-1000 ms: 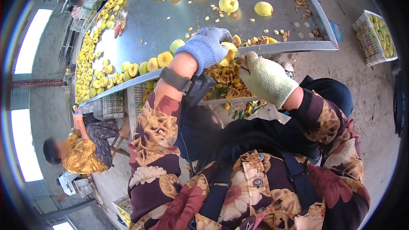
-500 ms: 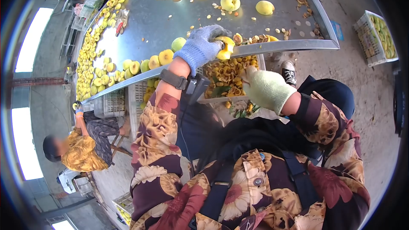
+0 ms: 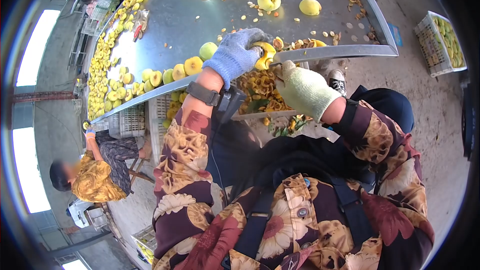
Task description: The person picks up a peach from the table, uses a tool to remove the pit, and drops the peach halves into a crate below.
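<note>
My left hand [image 3: 232, 54], in a blue knit glove with dark fingertips, grips a cut yellow peach [image 3: 265, 56] at the near edge of the metal table [image 3: 175, 35]. Part of the fruit is hidden by the fingers. My right hand [image 3: 306, 90], in a pale yellow-green glove, is closed just to the right and below the peach. A small, thin tool seems to stick out of its fingers toward the fruit, too small to name. Under the table edge stands a crate of peach scraps [image 3: 260, 89]. Peach halves [image 3: 193, 65] line the rim left of my hand.
Whole peaches [image 3: 310, 6] and scattered pits lie on the table. A red-handled tool [image 3: 139, 29] rests farther left. Many halves pile up along the left side. A white crate of fruit [image 3: 440, 45] stands on the floor at right. Two other people [image 3: 97, 175] sit along the table's left.
My right hand has moved up and left, close to the peach, from over the scrap crate. My left hand keeps its hold on the fruit in nearly the same place.
</note>
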A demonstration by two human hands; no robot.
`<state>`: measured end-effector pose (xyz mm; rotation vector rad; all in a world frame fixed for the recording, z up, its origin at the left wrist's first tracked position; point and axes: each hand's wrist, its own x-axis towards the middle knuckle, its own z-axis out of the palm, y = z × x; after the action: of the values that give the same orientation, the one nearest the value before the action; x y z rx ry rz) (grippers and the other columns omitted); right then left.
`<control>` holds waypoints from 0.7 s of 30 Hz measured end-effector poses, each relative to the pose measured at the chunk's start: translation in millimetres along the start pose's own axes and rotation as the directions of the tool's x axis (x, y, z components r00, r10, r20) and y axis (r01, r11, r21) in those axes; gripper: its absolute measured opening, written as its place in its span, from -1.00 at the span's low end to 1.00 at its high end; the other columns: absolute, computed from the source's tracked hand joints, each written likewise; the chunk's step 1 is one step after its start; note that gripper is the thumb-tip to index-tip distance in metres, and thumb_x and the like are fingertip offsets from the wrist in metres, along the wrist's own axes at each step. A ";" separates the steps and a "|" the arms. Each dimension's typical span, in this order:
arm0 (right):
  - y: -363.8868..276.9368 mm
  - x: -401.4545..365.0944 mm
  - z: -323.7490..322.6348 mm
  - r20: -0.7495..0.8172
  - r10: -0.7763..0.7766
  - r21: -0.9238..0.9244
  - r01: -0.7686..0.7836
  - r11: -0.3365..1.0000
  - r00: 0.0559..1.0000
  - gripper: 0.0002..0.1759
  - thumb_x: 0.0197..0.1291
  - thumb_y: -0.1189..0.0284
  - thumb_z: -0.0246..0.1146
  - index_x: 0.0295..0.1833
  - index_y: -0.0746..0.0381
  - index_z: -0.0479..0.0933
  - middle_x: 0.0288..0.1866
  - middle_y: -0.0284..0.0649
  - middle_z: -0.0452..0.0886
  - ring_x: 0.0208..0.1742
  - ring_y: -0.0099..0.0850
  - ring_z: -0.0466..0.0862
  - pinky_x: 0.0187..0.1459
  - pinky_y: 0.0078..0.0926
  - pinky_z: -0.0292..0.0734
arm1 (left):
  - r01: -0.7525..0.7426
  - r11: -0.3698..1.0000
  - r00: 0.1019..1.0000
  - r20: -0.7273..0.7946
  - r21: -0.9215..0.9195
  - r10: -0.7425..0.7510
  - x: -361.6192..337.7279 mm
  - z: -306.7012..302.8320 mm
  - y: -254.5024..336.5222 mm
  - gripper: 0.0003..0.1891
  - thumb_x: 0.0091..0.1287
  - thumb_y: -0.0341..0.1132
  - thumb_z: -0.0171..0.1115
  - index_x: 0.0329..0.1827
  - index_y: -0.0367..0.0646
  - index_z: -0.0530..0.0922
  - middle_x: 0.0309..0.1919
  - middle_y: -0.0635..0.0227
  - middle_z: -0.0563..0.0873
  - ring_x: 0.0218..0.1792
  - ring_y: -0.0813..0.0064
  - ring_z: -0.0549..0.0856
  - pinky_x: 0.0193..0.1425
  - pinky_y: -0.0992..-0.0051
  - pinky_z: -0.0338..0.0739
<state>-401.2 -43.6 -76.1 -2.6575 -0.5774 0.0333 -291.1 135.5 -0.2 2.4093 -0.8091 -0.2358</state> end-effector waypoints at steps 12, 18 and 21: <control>2.8 -26.6 -1.0 0.090 -0.147 -0.039 0.151 0.988 0.985 -0.76 0.15 0.42 0.19 -0.08 0.20 0.63 -0.25 -0.12 0.66 -0.28 -0.16 0.73 -0.27 -0.24 0.66 | 0.115 0.796 0.952 -0.162 -0.594 -0.259 -50.5 -11.3 -30.6 -0.64 0.30 -0.54 0.31 0.17 -0.28 0.58 0.03 0.27 0.74 -0.04 0.49 0.73 0.06 0.53 0.69; 2.4 -21.0 11.9 -0.005 -0.173 0.073 0.173 0.982 0.985 -0.82 0.24 0.33 0.19 -0.22 0.22 0.56 -0.44 -0.06 0.68 -0.39 -0.03 0.72 -0.33 -0.10 0.64 | 0.316 0.915 0.835 -0.383 -0.251 -0.394 -160.4 -86.1 -41.5 -0.63 0.24 -0.52 0.31 0.14 -0.26 0.62 0.03 0.24 0.75 -0.03 0.49 0.73 0.06 0.49 0.64; -11.2 -22.3 -6.4 0.090 -0.127 0.060 0.122 0.991 0.988 -0.78 0.25 0.31 0.19 -0.17 0.25 0.54 -0.43 -0.02 0.68 -0.37 0.00 0.71 -0.32 -0.08 0.62 | 0.657 0.754 0.716 -0.318 0.008 -0.621 -232.1 -134.7 -82.7 -0.60 0.21 -0.43 0.35 0.14 -0.28 0.63 0.05 0.16 0.75 0.02 0.44 0.73 0.12 0.43 0.61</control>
<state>-425.3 -45.8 -67.1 -2.5729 -0.7617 0.1351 -390.5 391.6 58.1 2.6714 0.1923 -0.0798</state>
